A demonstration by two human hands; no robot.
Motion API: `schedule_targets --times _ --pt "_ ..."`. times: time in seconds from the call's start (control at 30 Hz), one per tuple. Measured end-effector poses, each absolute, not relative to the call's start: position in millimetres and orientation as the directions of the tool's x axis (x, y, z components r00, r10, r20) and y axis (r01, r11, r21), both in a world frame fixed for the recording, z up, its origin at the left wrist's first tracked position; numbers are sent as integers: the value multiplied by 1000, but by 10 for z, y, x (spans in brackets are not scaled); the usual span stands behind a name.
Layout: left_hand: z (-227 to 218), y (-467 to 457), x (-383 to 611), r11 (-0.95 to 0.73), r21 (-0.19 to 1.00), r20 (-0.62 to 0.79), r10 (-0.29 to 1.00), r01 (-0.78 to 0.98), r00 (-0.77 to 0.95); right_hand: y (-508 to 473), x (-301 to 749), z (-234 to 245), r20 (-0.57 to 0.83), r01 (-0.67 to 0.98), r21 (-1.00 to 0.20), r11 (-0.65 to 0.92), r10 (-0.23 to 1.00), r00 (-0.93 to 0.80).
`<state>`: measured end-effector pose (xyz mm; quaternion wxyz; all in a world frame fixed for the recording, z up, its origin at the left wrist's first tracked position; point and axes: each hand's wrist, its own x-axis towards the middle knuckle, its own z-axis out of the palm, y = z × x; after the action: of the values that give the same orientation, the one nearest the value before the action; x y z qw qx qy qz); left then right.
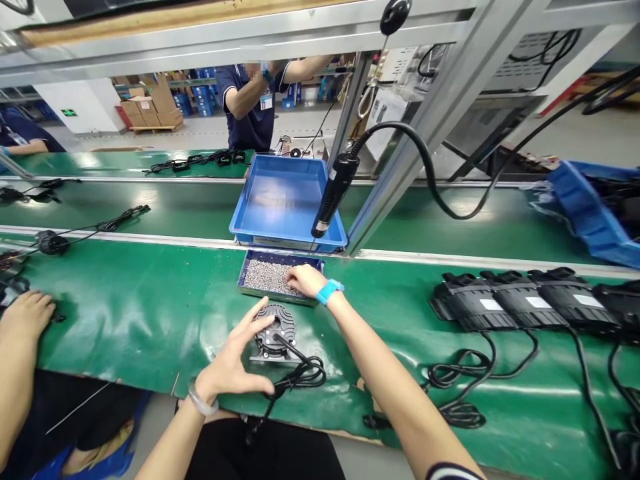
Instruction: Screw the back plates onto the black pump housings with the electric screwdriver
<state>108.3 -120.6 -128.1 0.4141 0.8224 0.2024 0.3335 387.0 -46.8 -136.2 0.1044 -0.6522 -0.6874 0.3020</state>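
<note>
In the head view, a round dark device [281, 328] with a ribbed top and flat base sits on the green work surface, its coiled black cable [307, 375] trailing toward the near edge. My left hand [239, 365] is open around its left side, thumb and fingers spread, fingertips over the top. Beyond it stands a small blue tray [249, 291] filled with tiny metal pieces [269, 276] that look like screws. My right hand [304, 280], with a blue wristband, reaches into them with its fingers curled together; what is between the fingertips is hidden.
A black electric screwdriver [334, 193] hangs above the screw tray, before a large blue tray [280, 233]. A metal post [400, 180] slants at right. Black cabled units [515, 300] line the right. At left lies a co-worker's hand [27, 319]; another person [250, 107] stands opposite.
</note>
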Motion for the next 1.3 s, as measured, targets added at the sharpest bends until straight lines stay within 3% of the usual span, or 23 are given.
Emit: schedule_targets --times 0.1,0.17,0.27,0.3,0.37,0.53,0.67,0.83,1.07,1.3 --pt "-1282 -953 1011 -549 833 385 665 69 640 -286 3819 -1491 -371 888 -459 -23 913 -168" --pt "-1284 -680 1028 -571 789 343 714 226 610 -296 3823 -1529 -380 898 -439 -12 909 -174" --pt "-1281 -221 1213 -609 559 142 739 563 658 -408 3876 -1507 -304 884 -467 -5 940 -156" --pt "-1284 -83 1314 -623 457 44 728 634 684 -455 3899 -1486 -262 871 -492 -6 955 -141" --pt "-1306 139 1547 -640 368 -72 704 675 707 -559 3938 -1437 -162 827 -562 -9 982 -99" --pt "-1393 398 2019 -634 331 -275 644 699 714 -975 3940 -1304 70 614 -789 18 996 61" --pt "-1383 435 2102 -616 326 -365 617 717 697 -1482 3803 -1159 165 449 -890 79 974 156" --pt "-1309 391 2004 -588 387 -214 692 710 689 -1973 3557 -1074 361 314 -904 291 913 192" --pt "-1207 175 1852 -507 598 77 808 621 584 -2026 3517 -1158 605 475 -692 544 796 -31" --pt "-984 -414 1458 -410 796 251 893 445 374 -1955 3663 -1193 682 559 -492 667 695 -229"
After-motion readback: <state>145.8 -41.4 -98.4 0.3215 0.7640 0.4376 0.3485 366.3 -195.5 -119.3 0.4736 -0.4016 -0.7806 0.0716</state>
